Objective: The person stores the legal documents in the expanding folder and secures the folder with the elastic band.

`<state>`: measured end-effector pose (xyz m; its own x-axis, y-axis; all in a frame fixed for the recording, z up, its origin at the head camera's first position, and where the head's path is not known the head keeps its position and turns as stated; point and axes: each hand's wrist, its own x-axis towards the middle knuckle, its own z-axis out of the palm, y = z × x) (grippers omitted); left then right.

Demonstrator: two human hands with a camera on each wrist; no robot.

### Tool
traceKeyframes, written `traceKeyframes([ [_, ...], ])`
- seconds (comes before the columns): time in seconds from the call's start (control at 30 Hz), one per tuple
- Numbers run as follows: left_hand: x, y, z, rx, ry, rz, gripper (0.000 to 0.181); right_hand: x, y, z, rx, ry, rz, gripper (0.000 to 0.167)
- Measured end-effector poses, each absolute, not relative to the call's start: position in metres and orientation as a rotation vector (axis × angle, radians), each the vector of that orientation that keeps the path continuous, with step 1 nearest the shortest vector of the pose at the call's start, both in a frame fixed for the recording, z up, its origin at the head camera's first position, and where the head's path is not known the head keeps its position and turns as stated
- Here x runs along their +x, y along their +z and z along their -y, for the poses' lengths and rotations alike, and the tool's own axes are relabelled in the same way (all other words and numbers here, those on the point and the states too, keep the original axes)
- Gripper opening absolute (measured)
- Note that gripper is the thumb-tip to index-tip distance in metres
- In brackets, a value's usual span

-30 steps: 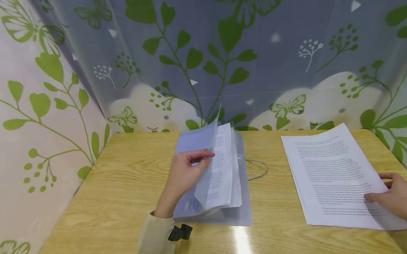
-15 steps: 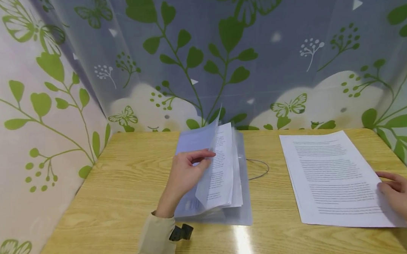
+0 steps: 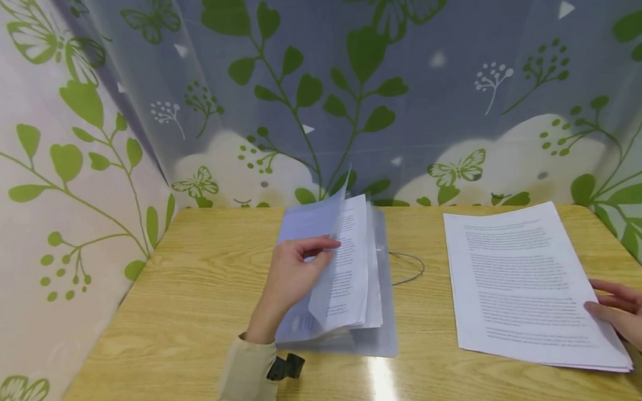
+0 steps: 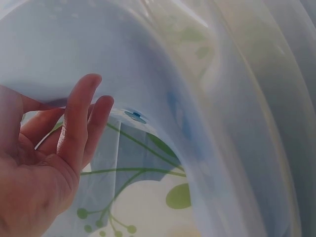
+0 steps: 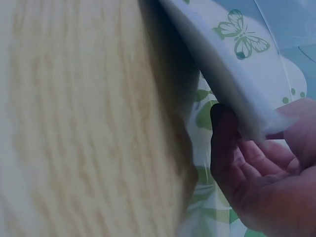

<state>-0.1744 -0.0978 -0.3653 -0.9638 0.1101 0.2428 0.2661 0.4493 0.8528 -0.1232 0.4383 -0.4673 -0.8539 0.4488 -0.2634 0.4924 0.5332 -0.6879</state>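
A translucent bluish folder [image 3: 381,341] lies on the table, propped part open, with printed sheets [image 3: 351,265] inside. My left hand [image 3: 294,276] pinches the edge of its raised plastic cover [image 3: 306,222] between thumb and forefinger. In the left wrist view, the left hand [image 4: 59,143] is at a curved, see-through plastic layer [image 4: 113,54]. Over on the right, my right hand [image 3: 635,318] grips a stack of printed paper [image 3: 519,293] by its right edge, thumb on top and fingers beneath. The right wrist view shows the stack's edge [image 5: 232,79] between thumb and fingers of the right hand [image 5: 266,182], raised off the table.
A thin grey cord loop [image 3: 410,274] sticks out from the folder's right side. The wooden table [image 3: 184,278] ends at a patterned curtain [image 3: 305,93] at the back and another on the left. A black strap piece [image 3: 285,366] hangs from my left cuff.
The paper stack first straightened and flattened; now its near end has swung left and towards me, with lower sheets showing at the near edge. My left hand and the folder stay put.
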Motion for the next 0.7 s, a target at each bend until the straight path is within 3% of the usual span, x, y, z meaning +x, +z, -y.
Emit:
traceKeyframes([
  [0.37,-0.174,-0.365,0.098,-0.331,-1.538,2.538,0.021,-0.109,-0.466,-0.433,0.732,-1.455,-2.714,0.072],
  [0.57,-0.174,-0.365,0.098,-0.330,-1.540,2.542,0.021,-0.101,-0.459,-0.427,0.612,-1.863,-2.559,0.052],
  [0.7,-0.174,-0.365,0.098,-0.327,-1.546,2.542,0.021,-0.097,-0.459,-0.426,0.525,-2.130,-2.400,0.051],
])
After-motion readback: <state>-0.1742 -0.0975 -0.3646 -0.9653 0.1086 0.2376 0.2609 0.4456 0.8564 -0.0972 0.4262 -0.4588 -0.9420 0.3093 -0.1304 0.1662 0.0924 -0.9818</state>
